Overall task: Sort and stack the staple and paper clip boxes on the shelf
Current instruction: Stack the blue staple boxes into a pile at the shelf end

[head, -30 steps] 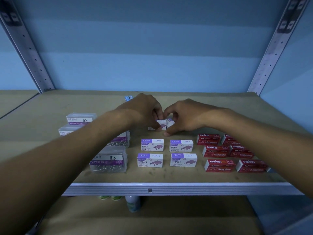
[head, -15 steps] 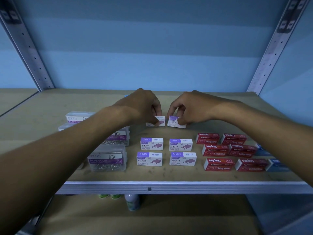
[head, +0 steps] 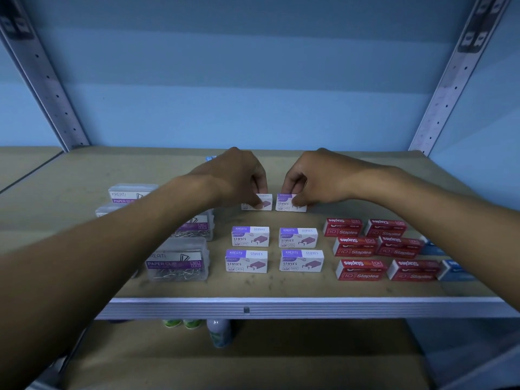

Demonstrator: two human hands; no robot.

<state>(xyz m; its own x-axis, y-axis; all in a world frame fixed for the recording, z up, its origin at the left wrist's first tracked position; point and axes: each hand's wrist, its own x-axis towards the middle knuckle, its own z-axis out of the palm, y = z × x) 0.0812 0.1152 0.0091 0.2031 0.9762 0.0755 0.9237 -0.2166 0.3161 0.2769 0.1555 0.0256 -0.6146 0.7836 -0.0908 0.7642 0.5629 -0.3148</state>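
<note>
Head view: both forearms reach far across the shelf (head: 197, 288), knuckles up. Left hand (head: 239, 175) pinches one purple staple box (head: 263, 202); right hand (head: 315, 175) pinches its neighbour (head: 285, 205), boxes just beside each other.

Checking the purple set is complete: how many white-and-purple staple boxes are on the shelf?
6. Two at the front, two in the middle row, and two at the back, one held by the left hand, one by the right hand. None appear hidden.
</note>
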